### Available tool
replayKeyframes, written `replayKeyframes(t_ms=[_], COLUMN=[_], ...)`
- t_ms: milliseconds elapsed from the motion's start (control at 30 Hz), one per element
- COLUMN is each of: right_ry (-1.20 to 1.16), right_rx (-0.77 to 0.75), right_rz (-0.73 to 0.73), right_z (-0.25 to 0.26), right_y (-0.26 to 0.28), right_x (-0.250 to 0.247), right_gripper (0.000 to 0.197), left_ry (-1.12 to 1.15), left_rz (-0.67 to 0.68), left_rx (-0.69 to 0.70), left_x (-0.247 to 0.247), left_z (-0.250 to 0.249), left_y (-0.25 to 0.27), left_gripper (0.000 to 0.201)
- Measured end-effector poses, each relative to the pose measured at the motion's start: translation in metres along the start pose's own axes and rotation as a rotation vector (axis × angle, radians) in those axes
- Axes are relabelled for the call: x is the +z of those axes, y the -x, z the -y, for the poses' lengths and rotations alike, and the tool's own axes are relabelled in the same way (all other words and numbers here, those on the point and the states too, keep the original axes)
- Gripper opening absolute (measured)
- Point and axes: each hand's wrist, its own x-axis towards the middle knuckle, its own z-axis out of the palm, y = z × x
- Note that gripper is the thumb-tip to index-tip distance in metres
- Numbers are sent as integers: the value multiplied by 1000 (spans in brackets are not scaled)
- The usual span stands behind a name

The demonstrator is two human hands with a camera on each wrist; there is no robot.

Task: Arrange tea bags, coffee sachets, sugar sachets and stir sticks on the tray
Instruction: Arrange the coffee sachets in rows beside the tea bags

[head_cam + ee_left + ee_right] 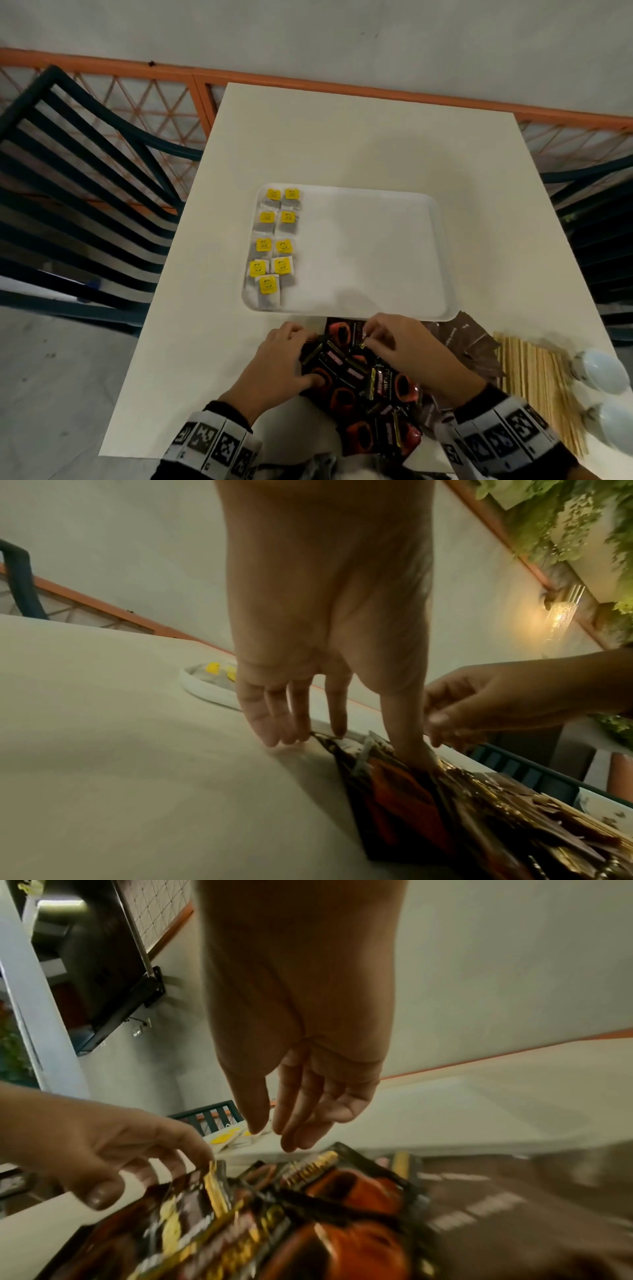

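A white tray (370,253) sits mid-table, with several yellow-tagged tea bags (274,243) in two columns along its left side. A pile of black and red coffee sachets (359,383) lies at the table's near edge. My left hand (308,356) rests on the pile's left part, fingers fairly straight at a sachet's edge and thumb pressing down on the coffee sachets (411,804). My right hand (371,339) hovers over the pile's far end. In the right wrist view, the right hand (274,1135) hangs with relaxed fingers just above the coffee sachets (342,1218), holding nothing.
Brown sugar sachets (469,342) lie right of the pile, then a row of wooden stir sticks (534,377). Two white cups (599,370) stand at the table's right edge. Dark slatted chairs (68,192) flank the table, and an orange lattice fence runs behind it.
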Motion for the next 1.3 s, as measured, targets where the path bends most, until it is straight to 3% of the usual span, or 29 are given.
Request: replayKeyframes(t_ms=[67,167,233,367,533,667,733,800,900,1000,1100,1300], right_ry=[107,241,350,384,365,91,17,15,239,534,726,665], right_rx=[-32,-53,-70,-124,-172,-154,-174,-194,-257,-380,-363,-446], right_rz=[62,174,187,133,115,70,133,296,491,443,379,327], right_z=[-17,-35,-38,-37,-31,-27,-24,-15,-5,-8,-16,-16], right_y=[20,43,48,42,32,31,36,43,49,46,48,47], right_x=[1,10,15,21,18,-1,-8,-7,7,25,34,38], right_gripper=[33,78,88,76,54,37,38,46,64,77,86,62], left_ry=[-32,22,121,258,489,626,655,674,670,701,760,875], left_rz=[21,2,-13,-39,-163,-266,-315,-363,-405,-432,-473,-526], left_rx=[-62,-145,-195,-219,-219,-242,-247,-245,-240,-244,-258,-250], left_x=[6,13,17,20,16,12,10,9,8,5,2,-1], left_z=[-10,-21,-24,-25,-22,-16,-13,-12,-12,-13,-12,-14], left_y=[-2,-5,-8,-7,2,13,17,20,23,27,33,39], left_gripper=[78,85,85,75,61,53,51,48,46,44,42,40])
